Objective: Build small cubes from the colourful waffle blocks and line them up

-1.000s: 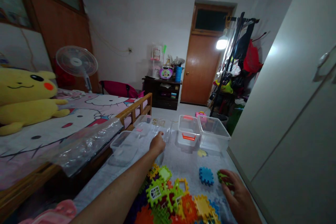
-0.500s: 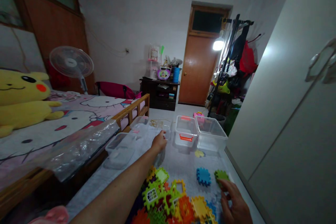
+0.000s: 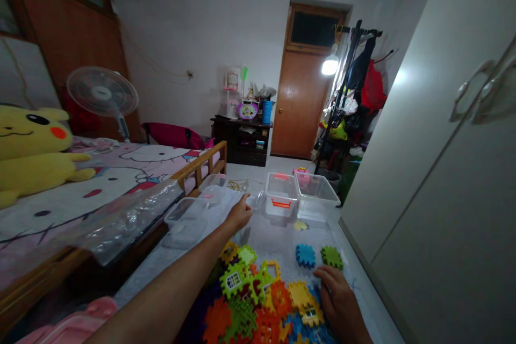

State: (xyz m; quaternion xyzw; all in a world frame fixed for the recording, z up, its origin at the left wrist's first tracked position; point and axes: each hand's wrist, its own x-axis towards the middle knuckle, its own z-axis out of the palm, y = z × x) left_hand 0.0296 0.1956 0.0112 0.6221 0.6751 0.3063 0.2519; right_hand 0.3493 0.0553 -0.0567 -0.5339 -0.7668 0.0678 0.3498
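Observation:
My left hand (image 3: 241, 214) reaches forward over the cloth, fingers curled with one digit raised. Clear plastic (image 3: 253, 193) shows beside and beyond it; what the fingers grip is hidden. My right hand (image 3: 338, 295) hovers at the right edge of a heap of toothed building blocks, its fingers loosely bent and nothing visible in them. Just beyond its fingertips lie a green toothed block (image 3: 331, 257) and a blue toothed block (image 3: 305, 255), side by side. Yellow blocks (image 3: 300, 295), orange blocks (image 3: 280, 299) and lime window blocks (image 3: 234, 279) pile up between my arms.
A clear box with orange handles (image 3: 281, 204) stands beside a larger clear box (image 3: 316, 199). A clear container (image 3: 187, 215) sits left, by the bed rail (image 3: 199, 169). A white wardrobe (image 3: 435, 199) borders the right side; a pink object (image 3: 80, 325) is at lower left.
My right hand has let go of the green block beside the blue one and drawn back left toward the heap. My left hand stays nearly in place; the view has shifted slightly.

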